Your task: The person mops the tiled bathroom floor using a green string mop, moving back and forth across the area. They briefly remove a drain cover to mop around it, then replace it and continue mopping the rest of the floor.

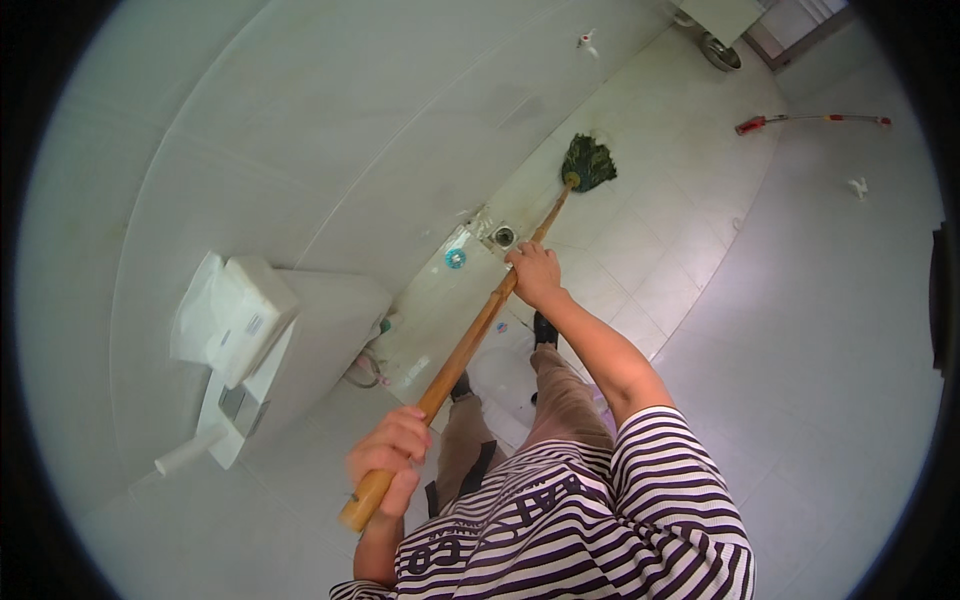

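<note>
My left hand (388,448) grips a mop's bamboo pole (469,337) near its top end, just below my chest. Farther down the pole, my right hand (536,271) is wrapped around it from the right. The pole slants away from me to a dark green, wet-looking mop head (589,162), which rests on the pale tiled floor (645,225) near the left wall. Close to the pole, between the mop head and my feet, lies a square floor drain (503,237). A small round blue item (455,258) sits beside the drain.
A white squat toilet (506,379) lies between my feet. Left stands a white fixture (330,300) with a tissue pack (259,315) on top. A wall tap (587,41), a metal basin (720,52) and a red-headed long-handled tool (751,125) are farther off.
</note>
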Demonstrator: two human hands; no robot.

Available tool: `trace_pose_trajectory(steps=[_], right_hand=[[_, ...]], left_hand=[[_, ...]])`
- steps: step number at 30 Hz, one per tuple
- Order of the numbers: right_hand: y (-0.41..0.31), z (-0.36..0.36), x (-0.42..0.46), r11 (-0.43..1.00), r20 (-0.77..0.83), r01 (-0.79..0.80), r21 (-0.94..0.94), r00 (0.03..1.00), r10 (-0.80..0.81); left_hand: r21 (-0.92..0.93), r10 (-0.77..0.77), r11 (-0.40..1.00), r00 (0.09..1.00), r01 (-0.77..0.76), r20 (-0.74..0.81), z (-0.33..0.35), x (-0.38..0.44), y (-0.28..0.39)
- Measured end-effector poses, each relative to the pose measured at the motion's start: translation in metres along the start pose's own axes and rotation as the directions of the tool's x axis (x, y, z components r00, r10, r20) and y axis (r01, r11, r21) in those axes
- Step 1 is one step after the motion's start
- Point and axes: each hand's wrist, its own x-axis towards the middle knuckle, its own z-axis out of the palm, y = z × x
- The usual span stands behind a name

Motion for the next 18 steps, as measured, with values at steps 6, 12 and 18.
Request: trace_pose_trajectory(steps=[6,12,18], right_hand=[[-0.048,0.024,-0.021,0.971,0.149,0.105,0.217,0.979,-0.140],[-0.090,0.048,-0.042,0.885,0.004,0.181,0.428,0.979,-0.202],[-0.113,-0.016,-0.030,0.855,-0.281,0.150,0.497,0.960,-0.005]], left_hand=[[0.017,0.072,0.997,0.960,-0.080,0.272,-0.047,0.008,0.082],[-0.090,0.180,0.983,0.761,-0.159,0.624,-0.054,0.036,0.150],[0.003,0.239,0.967,0.910,-0.255,0.340,-0.039,0.050,0.202]])
